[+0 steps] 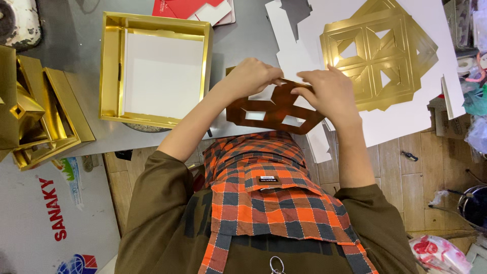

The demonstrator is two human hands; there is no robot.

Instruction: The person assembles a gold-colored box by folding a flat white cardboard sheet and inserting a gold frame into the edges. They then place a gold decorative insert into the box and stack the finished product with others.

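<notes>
folding gold die-cut insert held above table edge, near chest. left hand and right hand both pinch-closed on its top edge (reflection makes it look brown). keep creases along scored lines, thumbs pressing evenly. open gold box lies left.

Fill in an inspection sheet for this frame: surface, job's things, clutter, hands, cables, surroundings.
Surface: grey table, partly covered by white card sheets.
Job's things: gold die-cut insert held over the table edge; open gold box; flat gold insert.
Clutter: stacked gold box parts, red card.
Hands: left hand and right hand, both with a grip on the held insert.
Cables: nothing seen.
Surroundings: wooden floor, plastic bags.
</notes>
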